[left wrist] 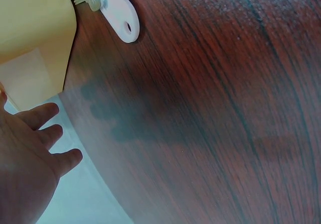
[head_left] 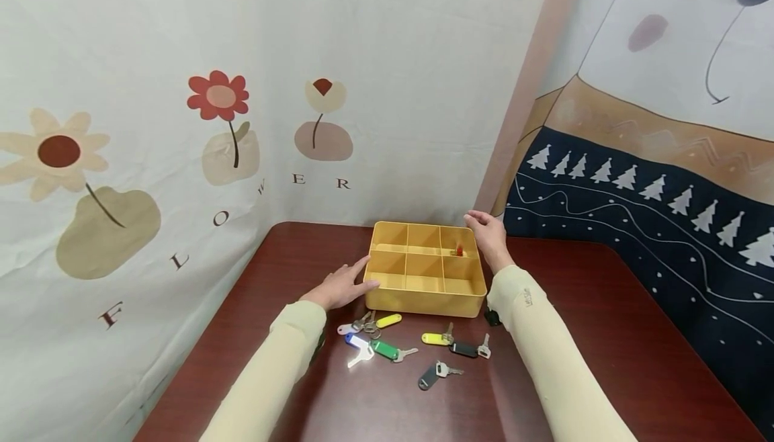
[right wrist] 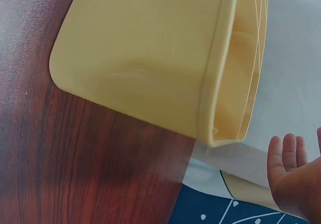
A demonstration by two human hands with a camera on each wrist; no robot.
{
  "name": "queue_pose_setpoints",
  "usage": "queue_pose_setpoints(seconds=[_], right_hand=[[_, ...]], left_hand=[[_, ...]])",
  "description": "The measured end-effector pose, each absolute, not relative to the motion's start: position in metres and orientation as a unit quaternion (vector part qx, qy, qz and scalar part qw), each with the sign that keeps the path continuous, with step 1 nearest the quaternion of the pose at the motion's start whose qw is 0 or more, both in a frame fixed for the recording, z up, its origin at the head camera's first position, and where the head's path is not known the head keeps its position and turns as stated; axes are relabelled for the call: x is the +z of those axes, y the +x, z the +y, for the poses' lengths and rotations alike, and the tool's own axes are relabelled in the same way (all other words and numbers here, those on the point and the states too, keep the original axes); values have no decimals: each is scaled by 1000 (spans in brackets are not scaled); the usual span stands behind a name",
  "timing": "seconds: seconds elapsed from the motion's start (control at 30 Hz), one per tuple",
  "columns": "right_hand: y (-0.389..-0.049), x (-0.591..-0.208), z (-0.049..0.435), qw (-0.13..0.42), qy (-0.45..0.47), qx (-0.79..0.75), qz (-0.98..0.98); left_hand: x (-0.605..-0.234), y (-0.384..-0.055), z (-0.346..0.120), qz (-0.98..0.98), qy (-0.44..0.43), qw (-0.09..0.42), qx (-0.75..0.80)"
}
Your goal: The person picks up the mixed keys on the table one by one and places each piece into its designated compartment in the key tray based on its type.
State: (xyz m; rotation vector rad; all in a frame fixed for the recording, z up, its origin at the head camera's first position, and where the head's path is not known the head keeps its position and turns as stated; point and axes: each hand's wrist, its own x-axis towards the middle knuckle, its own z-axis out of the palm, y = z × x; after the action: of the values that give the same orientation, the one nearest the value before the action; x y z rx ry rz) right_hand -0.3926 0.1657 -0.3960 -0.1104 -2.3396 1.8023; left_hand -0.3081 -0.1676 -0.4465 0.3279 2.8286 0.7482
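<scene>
A yellow divided box [head_left: 423,302] stands on the table, its compartments in two rows of three. A small red key tag [head_left: 459,250] lies in the far right compartment. My left hand [head_left: 341,285] rests at the box's left side, fingers spread and thumb over the near left rim. At the far right corner is my right hand [head_left: 488,234], its fingers loosely extended and nothing seen in them. In the right wrist view, that hand [right wrist: 296,176] is apart from the box wall [right wrist: 140,58]. A white key tag [left wrist: 123,20] lies near the box in the left wrist view.
Several tagged keys lie in front of the box, among them a green tag [head_left: 385,350], a yellow tag [head_left: 435,339], a black tag [head_left: 463,349] and a dark grey tag [head_left: 428,376]. A printed curtain [head_left: 411,160] hangs behind the table [head_left: 580,334].
</scene>
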Motion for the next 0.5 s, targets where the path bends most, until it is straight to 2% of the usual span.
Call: queue_pose_setpoints(seconds=[0.5], right_hand=[[-381, -392, 178, 73, -38, 605, -792]], left_hand=[[-446, -308, -169, 941, 118, 110, 299]])
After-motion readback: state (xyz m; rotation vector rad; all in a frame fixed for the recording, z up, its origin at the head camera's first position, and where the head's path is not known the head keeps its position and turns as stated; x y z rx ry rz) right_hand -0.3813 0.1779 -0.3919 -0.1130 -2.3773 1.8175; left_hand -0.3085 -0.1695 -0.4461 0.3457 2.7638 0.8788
